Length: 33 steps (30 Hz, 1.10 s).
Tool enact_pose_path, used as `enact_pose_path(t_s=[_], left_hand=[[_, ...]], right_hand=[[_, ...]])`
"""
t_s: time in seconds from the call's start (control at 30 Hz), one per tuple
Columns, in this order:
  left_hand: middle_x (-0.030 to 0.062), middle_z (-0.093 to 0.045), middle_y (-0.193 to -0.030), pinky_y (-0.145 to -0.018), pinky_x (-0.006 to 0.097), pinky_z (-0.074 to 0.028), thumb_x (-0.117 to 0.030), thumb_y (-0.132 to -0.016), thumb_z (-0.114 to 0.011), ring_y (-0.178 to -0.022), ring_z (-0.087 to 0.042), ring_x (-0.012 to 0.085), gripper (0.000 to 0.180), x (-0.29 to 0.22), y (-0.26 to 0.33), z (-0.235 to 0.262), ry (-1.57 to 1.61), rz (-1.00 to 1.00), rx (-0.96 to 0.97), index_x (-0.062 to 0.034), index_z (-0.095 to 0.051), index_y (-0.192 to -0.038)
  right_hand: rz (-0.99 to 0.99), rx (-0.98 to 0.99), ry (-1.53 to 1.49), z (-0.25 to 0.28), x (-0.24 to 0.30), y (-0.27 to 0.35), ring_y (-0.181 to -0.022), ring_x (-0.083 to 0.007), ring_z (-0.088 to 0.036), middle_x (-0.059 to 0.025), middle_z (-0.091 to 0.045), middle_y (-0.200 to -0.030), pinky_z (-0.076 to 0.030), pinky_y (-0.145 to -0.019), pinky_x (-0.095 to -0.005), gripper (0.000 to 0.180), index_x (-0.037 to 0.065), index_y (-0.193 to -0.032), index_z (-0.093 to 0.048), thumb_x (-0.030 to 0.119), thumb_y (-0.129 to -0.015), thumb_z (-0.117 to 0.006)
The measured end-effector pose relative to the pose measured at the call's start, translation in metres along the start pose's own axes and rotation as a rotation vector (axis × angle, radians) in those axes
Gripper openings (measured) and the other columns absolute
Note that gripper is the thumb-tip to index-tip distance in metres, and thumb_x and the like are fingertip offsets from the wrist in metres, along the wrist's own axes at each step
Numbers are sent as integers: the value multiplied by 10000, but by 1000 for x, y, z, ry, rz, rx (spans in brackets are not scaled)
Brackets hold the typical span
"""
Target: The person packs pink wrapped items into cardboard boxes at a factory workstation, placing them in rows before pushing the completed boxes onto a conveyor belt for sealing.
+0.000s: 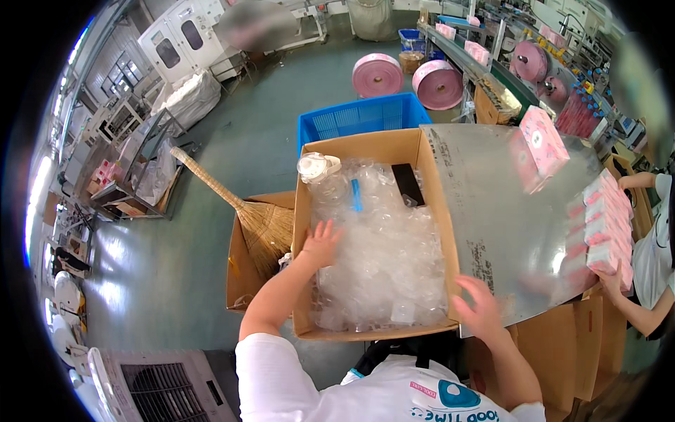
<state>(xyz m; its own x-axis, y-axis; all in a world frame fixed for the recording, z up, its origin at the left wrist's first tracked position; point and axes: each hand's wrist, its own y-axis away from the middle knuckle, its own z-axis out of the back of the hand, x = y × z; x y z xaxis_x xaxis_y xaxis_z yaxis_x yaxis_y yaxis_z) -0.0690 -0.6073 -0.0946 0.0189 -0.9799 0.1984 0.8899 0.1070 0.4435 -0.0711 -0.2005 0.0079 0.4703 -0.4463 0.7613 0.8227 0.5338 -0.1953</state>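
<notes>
- On the left inside the cardboard box (pixel 373 145), the left hand (pixel 321 243) is spread over the clear plastic pieces (pixel 380 260), gripping nothing I can see.
- Mid-box it's all pieces; go gently imo, they look crushable.
- Near right, the right hand (pixel 478 304) is loosely open by the box, can't tell if touching. Bracing there probably helps.

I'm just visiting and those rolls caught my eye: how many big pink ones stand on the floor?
2: one roll beyond the blue crate, the other roll just to its right. More may be hidden behind the machinery.
</notes>
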Motion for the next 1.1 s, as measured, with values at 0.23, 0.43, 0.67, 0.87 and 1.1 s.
enact_pose_path(t_s=[0.23,0.43,0.67,0.87,1.1], left_hand=[[143,-581,-1085,-740,430,-503,-101,-806,-543,-924,-591,303,251,14,-44,-9,328,-28,-233,-60,-575,-1051],[56,-635,-821,-529,284,-503,-141,-894,-555,-707,-606,159,101,23,30,47,1637,111,-133,-45,-585,-890],[38,-640,-844,-495,256,-489,-187,-902,-581,-678,-594,125,127,-25,57,56,2030,-133,-19,-71,-608,-946],[35,-634,-814,-450,241,-462,-212,-887,-604,-665,-589,109,156,-82,70,77,1967,-134,-19,-64,-616,-935],[18,-607,-710,-395,231,-409,-240,-894,-579,-562,-551,83,201,-154,71,112,1588,-129,10,-61,-599,-805]], right_hand=[[26,226,143,-103,-19,-67,-1088,-323,-516,-140,-583,-1148,-372,-960,-405,357,30,-1108,-584,232,-813,-606],[-267,295,17,-101,-44,-51,-1065,-322,-540,-156,-590,-1135,-445,-882,-356,321,40,-1101,-595,210,-830,-611],[-337,176,-585,-110,26,-100,-999,-235,-583,-122,-606,-1086,-487,-764,-325,447,10,-1196,-513,311,-875,-590],[-551,314,-1062,-72,35,-106,-912,-185,-602,-85,-601,-1017,-485,-641,-296,376,18,-1127,-541,266,-857,-623],[-601,175,-991,-18,-7,-70,-726,-210,-631,-80,-621,-930,-509,-583,-297,238,30,-1022,-567,193,-855,-613]])
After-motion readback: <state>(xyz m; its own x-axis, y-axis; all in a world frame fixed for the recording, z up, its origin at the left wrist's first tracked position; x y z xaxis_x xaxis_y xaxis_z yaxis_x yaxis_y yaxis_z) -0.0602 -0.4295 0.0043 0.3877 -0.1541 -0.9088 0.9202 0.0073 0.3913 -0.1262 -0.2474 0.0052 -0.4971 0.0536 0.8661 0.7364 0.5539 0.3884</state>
